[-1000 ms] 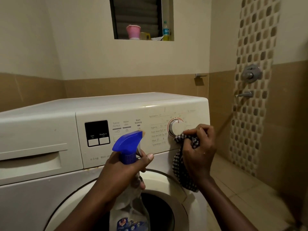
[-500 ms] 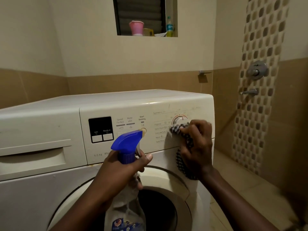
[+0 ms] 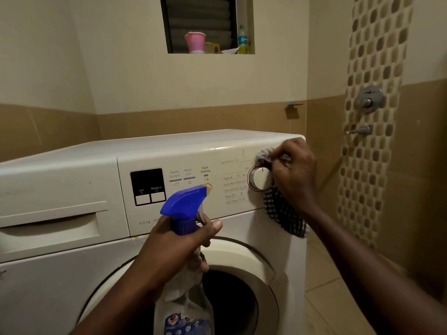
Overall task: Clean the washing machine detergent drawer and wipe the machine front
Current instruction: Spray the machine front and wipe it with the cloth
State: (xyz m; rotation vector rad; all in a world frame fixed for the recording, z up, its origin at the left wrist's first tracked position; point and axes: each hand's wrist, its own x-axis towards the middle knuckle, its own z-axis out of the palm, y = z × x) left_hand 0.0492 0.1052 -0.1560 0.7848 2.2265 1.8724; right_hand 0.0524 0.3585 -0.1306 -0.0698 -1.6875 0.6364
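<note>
Washing machine (image 3: 72, 274): white front-loader, stood against a tan-tiled wall.

Detergent drawer (image 3: 50, 228): set at the upper left of the front, seen pushed in flush.

Control panel (image 3: 193, 165): printed programme names, with a white dial (image 3: 258, 178) at the right end.

Checked cloth (image 3: 283, 213): pinched in the curled fingers of the right hand (image 3: 294, 175) and pressed to the panel just above and beside the dial (the loose end hangs below the panel's lower edge).

Spray bottle (image 3: 183, 209): blue trigger head, clear body; gripped round the neck by the left hand (image 3: 174, 247) and held upright before the round door (image 3: 261, 274), nozzle pointed toward the panel.

Window ledge (image 3: 210, 53): a pink cup (image 3: 195, 42) and a small bottle (image 3: 242, 39) are kept there.
</note>
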